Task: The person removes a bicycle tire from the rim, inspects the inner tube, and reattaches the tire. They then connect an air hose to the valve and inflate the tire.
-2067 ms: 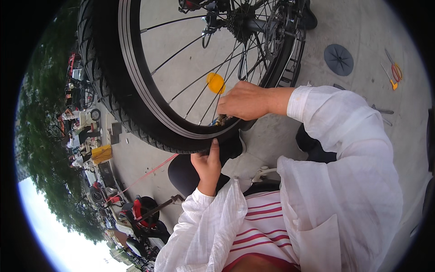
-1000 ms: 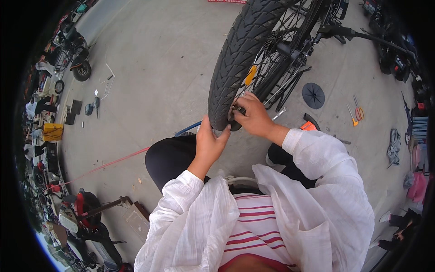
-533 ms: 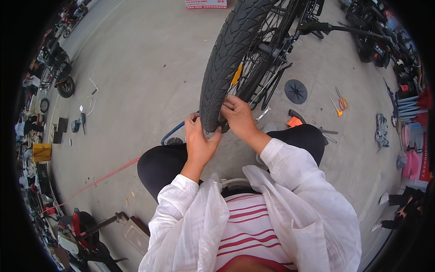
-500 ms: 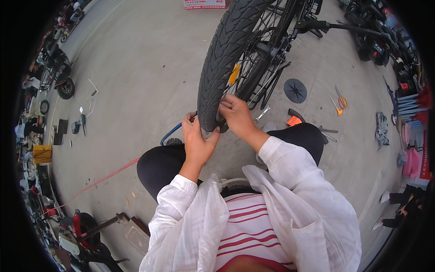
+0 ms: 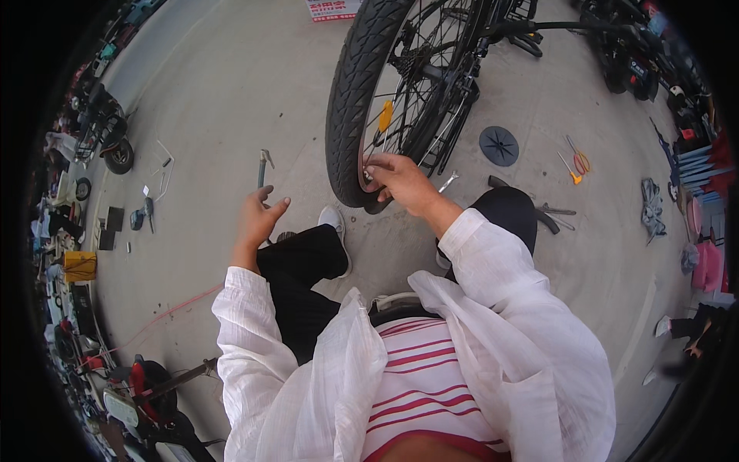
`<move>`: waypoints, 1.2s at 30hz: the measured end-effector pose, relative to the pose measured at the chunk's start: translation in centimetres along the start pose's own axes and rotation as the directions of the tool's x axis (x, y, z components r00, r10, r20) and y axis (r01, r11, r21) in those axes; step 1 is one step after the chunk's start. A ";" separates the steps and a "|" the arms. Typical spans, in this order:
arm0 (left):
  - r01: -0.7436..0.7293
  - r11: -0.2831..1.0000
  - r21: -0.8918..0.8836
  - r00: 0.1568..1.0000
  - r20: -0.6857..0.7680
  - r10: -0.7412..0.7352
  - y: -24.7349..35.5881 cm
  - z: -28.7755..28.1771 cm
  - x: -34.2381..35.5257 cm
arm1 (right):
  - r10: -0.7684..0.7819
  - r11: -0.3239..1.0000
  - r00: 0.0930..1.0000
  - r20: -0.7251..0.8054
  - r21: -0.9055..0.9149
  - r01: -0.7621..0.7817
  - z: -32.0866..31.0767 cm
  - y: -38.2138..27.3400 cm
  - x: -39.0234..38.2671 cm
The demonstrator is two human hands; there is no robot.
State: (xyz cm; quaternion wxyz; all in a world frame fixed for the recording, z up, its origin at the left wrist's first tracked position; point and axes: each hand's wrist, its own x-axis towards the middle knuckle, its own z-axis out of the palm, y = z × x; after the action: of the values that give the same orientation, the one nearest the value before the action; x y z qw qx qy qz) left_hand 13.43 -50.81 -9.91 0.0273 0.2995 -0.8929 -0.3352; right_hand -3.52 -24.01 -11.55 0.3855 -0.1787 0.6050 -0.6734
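- While the right hand (image 5: 402,185) curls at the treaded tyre (image 5: 344,100), hold unclear, the left hand (image 5: 258,222) splays its thumb;
- slim metal-tipped tube (image 5: 262,172) just beyond, grasp unclear.

Open white shirt (image 5: 539,331), long sleeves (image 5: 250,316) | white top (image 5: 431,389), red stripes (image 5: 419,359), red neckline (image 5: 422,433) | black trousers (image 5: 304,258) | shoe (image 5: 333,221) apparently white

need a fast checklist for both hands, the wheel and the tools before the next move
1. Right hand at the wheel: ok, at its inner edge near the bottom.
2. What the right hand pinches there: cannot tell, too small and partly covered.
3. Left hand off the wheel: ok, apart from it to the left.
4. Left hand gripping the metal-ended tube: cannot tell, the end shows just beyond it.
5. Tube's end on the wheel: not ok, apart.
6. Scissors clear of the wheel: ok.
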 end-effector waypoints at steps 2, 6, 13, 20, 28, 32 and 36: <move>0.110 0.993 -0.052 0.990 -0.084 -0.114 -4.5 -3.3 0.4 | 0.019 0.999 0.999 -0.031 0.039 -0.017 -0.5 0.3 -1.0; 0.300 0.931 -0.209 0.952 0.009 -0.305 -10.8 -6.9 -0.5 | 0.078 0.995 0.988 -0.133 0.065 -0.070 -2.1 0.7 -3.4; 0.324 0.843 -0.429 0.940 0.042 -0.339 -20.4 -0.7 -1.3 | 0.184 0.983 0.941 -0.283 0.051 -0.177 -4.4 3.0 -5.9; -0.029 0.994 0.105 0.998 -0.045 0.034 -26.1 4.9 3.4 | -0.076 0.997 0.924 -0.374 -0.039 0.066 -2.4 -4.8 -4.4; -0.230 0.945 0.231 0.913 0.387 0.128 -22.8 6.2 11.8 | -0.668 0.715 0.411 -0.620 -0.384 0.584 -3.3 -20.3 1.6; -0.291 0.904 0.314 0.689 0.724 -0.029 -21.1 8.8 19.0 | -0.616 0.782 0.460 -0.640 -0.427 0.453 -2.6 -24.7 3.0; -0.223 0.793 0.567 0.569 0.736 -0.366 -14.5 10.8 26.4 | -0.455 0.890 0.680 -0.574 -0.284 0.356 -2.9 -27.5 2.5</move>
State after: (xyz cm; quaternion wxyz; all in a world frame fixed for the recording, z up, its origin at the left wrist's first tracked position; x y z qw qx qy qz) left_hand -3.38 -67.82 -31.20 -0.5000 0.1400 -0.8443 -0.1322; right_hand -15.51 -24.66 13.50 -0.0118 -0.1025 0.6912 -0.7153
